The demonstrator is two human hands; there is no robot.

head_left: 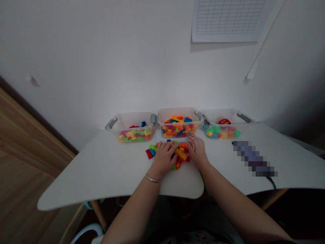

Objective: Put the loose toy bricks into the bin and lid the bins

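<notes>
A small heap of coloured toy bricks [180, 154] lies on the white table [106, 169], just in front of the middle bin. My left hand [165, 157] rests palm down on the heap's left side, fingers spread over the bricks. A thin bracelet circles that wrist. My right hand [198, 150] covers the heap's right side, fingers curved over the bricks near a clear lid or tray edge [177, 139]. Loose red, blue and green bricks [151, 151] lie just left of my left hand. Whether either hand grips a brick is hidden.
Three clear bins with grey handles stand along the wall: the left bin [132, 127] with mixed pieces, the middle bin [179, 123] with bricks, the right bin [223, 125] with round pieces. A blurred dark object [254, 159] with a cable lies at right.
</notes>
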